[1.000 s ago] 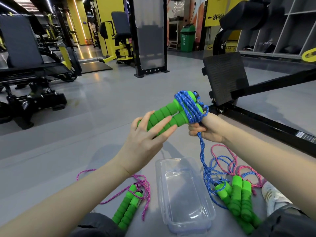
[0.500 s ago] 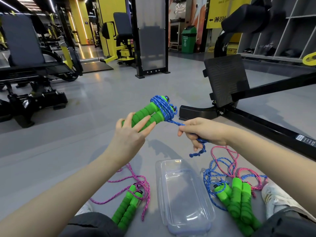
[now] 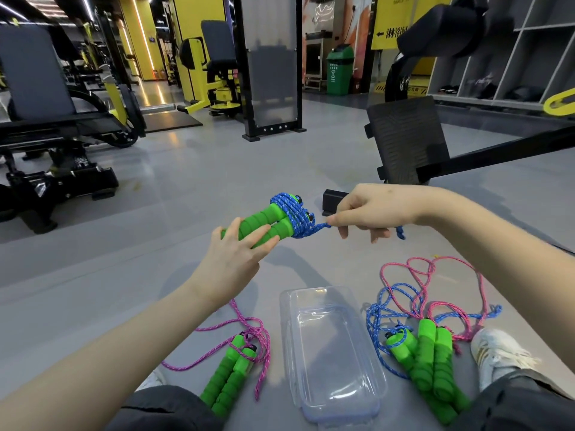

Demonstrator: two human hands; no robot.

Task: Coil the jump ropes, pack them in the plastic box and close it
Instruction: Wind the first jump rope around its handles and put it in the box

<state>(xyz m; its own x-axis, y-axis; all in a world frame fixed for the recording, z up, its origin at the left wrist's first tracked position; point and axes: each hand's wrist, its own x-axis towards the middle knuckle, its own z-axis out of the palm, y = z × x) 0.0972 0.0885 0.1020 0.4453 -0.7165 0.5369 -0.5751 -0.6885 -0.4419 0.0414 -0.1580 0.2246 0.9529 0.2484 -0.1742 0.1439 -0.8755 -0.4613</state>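
My left hand (image 3: 236,259) clamps 2 green handles (image 3: 264,227), long axis up-right. My right hand (image 3: 370,209) pinches blue rope (image 3: 294,217) tail, taut, just right of coil. Plastic box (image 3: 329,409) open on floor below, near both hands.

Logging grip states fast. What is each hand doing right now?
Left hand: closed around the green handles.
Right hand: pinching the blue rope end, pulled taut.
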